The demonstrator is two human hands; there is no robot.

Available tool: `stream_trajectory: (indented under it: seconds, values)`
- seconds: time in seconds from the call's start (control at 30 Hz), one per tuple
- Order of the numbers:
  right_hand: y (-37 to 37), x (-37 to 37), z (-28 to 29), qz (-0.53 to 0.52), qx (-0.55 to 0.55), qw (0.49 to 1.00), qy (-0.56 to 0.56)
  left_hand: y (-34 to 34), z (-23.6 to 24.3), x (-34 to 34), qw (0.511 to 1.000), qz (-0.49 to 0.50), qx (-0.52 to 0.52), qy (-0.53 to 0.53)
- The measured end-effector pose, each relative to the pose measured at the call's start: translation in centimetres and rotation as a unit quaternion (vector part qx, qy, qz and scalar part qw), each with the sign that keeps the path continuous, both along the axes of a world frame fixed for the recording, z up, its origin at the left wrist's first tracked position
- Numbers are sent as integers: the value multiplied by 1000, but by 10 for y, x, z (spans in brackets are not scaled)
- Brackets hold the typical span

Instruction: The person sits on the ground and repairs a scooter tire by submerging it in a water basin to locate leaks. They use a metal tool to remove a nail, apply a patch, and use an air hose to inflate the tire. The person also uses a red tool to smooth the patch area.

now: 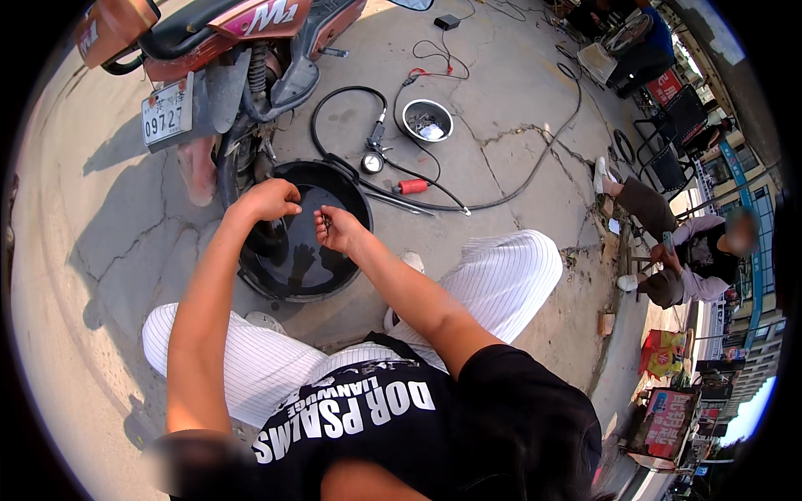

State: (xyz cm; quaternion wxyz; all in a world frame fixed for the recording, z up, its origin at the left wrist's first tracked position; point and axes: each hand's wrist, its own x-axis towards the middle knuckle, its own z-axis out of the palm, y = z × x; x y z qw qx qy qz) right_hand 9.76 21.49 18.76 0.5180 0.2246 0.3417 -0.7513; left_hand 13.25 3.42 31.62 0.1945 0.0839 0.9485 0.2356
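Observation:
My left hand [271, 199] hangs over a black basin [351, 267] of dark liquid, its fingers loosely bent and apart, with nothing visible in them. My right hand [336, 227], just to its right over the basin, has curled fingers pinching a small dark object [327, 222] that I cannot make out. A dark part, unclear in shape, dips into the basin's left side beneath my left hand. The rear of a red scooter [230, 23] stands directly beyond the basin, its rear wheel area beside the rim.
A pump hose with gauge [372, 163], red cylinder [413, 186] and metal bowl [426, 105] with small items lie on cracked concrete [493, 167]. A seated person with a phone [702, 255] is at right, near black chairs [660, 125]. People and a wheel are at top right.

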Motion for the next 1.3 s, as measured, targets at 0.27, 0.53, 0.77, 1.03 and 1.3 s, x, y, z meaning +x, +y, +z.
stream_trajectory:
  seconds: [0.27, 0.53, 0.77, 1.03, 1.3]
  values:
    - [104, -127, -9, -317, 43, 928, 191, -27, 4, -10, 984, 111, 94, 101]
    - [194, -113, -147, -351, 261, 898, -49, -58, 0, -5, 974, 158, 108, 119]
    - [159, -101, -132, -368, 369, 852, 43, -104, -30, 39, 904, 425, 20, -41]
    - [106, -163, -116, -332, 556, 513, 563, -74, -88, 52, 819, 517, 239, -67]
    - [-18, -69, -49, 75, 248, 861, 438, -50, -117, 35, 680, 591, 434, -16]
